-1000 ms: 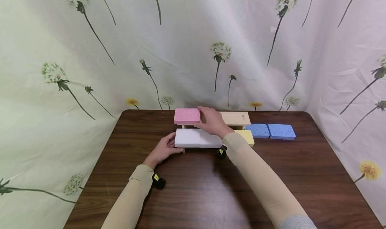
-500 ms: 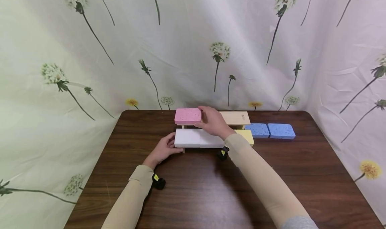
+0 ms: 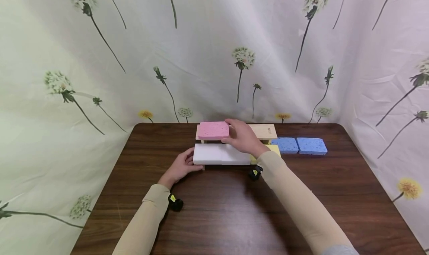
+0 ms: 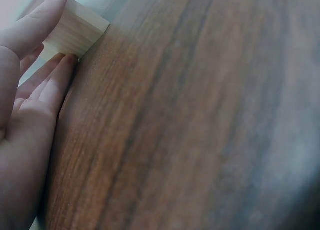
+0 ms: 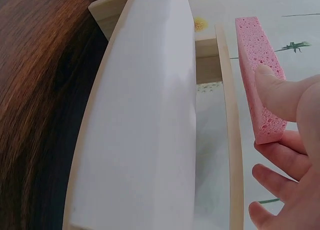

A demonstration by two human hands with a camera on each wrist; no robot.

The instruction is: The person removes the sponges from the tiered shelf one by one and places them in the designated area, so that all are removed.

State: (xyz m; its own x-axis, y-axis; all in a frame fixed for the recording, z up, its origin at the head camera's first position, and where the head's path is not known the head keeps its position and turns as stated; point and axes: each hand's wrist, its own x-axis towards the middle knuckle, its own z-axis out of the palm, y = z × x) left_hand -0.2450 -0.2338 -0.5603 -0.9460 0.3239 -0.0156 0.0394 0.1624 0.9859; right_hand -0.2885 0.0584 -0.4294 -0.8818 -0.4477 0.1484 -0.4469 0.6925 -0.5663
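Between its thumb and fingers my right hand (image 3: 246, 136) pinches a pink sponge (image 3: 213, 130) by its right end. The sponge is over the left part of the rear upper board of a two-step wooden rack (image 3: 263, 131); in the right wrist view the sponge (image 5: 260, 85) seems slightly raised off the board. White sponges (image 3: 218, 153) lie end to end on the lower front step, with a yellow sponge (image 3: 275, 149) at its right end, partly behind my right wrist. My left hand (image 3: 181, 166) holds the rack's left end, thumb in front; the left wrist view shows fingertips touching a wooden leg (image 4: 77, 32).
Two blue sponges (image 3: 312, 145) lie side by side on the dark wooden table (image 3: 214, 210), to the right of the rack. A white cloth with dandelion prints (image 3: 207, 61) hangs behind the table and at its sides.
My right hand and the pink sponge have shifted a little to the right, so the upper board's left end now shows. My left hand has stayed in place.
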